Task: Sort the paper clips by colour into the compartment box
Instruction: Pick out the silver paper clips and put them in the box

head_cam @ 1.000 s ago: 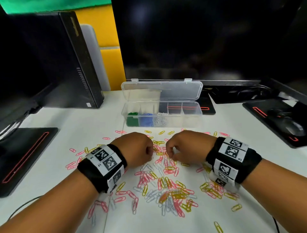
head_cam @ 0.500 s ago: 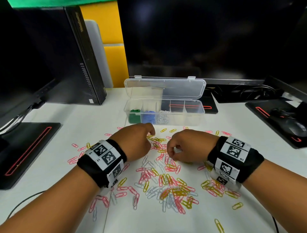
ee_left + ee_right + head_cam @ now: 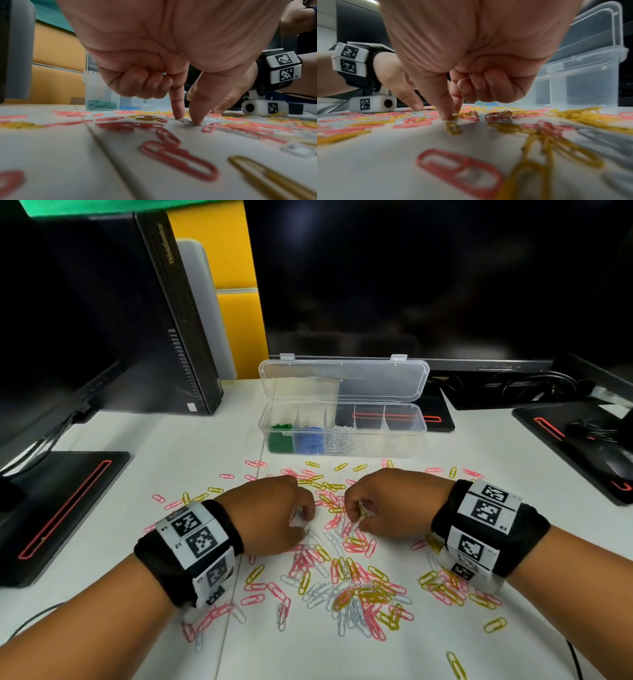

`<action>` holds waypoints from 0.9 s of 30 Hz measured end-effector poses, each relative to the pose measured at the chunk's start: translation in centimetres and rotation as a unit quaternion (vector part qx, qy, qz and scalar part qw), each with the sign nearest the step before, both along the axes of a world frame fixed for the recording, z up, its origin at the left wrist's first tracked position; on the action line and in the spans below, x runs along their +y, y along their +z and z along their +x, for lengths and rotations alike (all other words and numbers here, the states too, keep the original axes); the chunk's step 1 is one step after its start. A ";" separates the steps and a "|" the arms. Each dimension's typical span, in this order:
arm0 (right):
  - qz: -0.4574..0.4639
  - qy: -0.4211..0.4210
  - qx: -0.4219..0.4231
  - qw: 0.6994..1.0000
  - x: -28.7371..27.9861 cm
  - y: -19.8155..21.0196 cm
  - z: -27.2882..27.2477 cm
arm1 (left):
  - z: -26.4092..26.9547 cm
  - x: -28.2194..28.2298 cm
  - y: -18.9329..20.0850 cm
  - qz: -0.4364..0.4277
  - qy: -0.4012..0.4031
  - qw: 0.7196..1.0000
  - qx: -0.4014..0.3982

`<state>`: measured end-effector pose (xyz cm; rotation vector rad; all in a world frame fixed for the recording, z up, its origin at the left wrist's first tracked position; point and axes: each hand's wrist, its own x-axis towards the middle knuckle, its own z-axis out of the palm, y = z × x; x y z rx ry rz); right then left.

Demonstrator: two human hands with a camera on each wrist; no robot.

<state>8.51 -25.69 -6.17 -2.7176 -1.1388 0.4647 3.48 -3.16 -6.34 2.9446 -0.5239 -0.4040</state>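
Pink, yellow and white paper clips [image 3: 352,587] lie scattered on the white desk. Behind them the clear compartment box [image 3: 387,446] stands with its lid up; it holds green clips [image 3: 281,436], blue clips [image 3: 310,438] and white clips [image 3: 339,440], each in its own compartment. My left hand [image 3: 306,520] pinches a white clip [image 3: 186,120] on the desk between thumb and forefinger, the other fingers curled. My right hand [image 3: 356,513] pinches a yellow clip [image 3: 458,115] on the desk and keeps more yellowish clips [image 3: 363,510] in its curled fingers.
A black computer tower [image 3: 164,320] stands at the back left and a dark monitor [image 3: 428,278] behind the box. Black stand bases lie at the left [image 3: 58,508] and the right [image 3: 582,446]. Both right-hand compartments of the box look empty.
My left hand has drawn back from the far clips and set its fingertips on a white clip. My right hand has stayed almost in place over the pile.
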 end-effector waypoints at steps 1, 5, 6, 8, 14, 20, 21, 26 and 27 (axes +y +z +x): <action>-0.004 0.003 -0.001 1.000 0.0 -0.1 -0.1 | 0.0 0.0 0.1 0.001 0.003 1.000 0.002; -0.012 -0.008 0.009 1.000 -0.1 -0.3 -0.2 | 0.3 0.2 0.2 -0.010 0.016 1.000 0.001; -0.003 -0.018 0.010 1.000 -0.1 -0.1 -0.2 | 0.3 0.2 0.1 -0.010 0.020 1.000 0.000; 0.029 -0.044 0.014 0.999 0.0 0.3 -0.1 | 0.4 0.2 -0.2 -0.007 0.025 1.000 -0.007; 0.074 -0.072 0.031 0.994 -0.2 0.8 -0.1 | 0.7 0.0 -0.6 -0.023 0.023 0.999 -0.027; 0.024 -0.037 0.054 0.998 0.2 0.4 0.2 | 0.9 -0.1 -0.8 -0.012 0.013 0.999 -0.033; 0.013 -0.033 0.049 0.998 0.2 0.3 0.2 | 0.9 -0.1 -0.8 -0.011 0.013 0.999 -0.033; -0.021 -0.006 0.018 1.000 0.1 0.1 -0.1 | 1.1 0.1 -1.2 -0.039 0.021 0.998 -0.050; -0.025 -0.007 0.020 0.999 0.2 0.1 -0.1 | 1.2 0.2 -1.3 -0.044 0.021 0.997 -0.056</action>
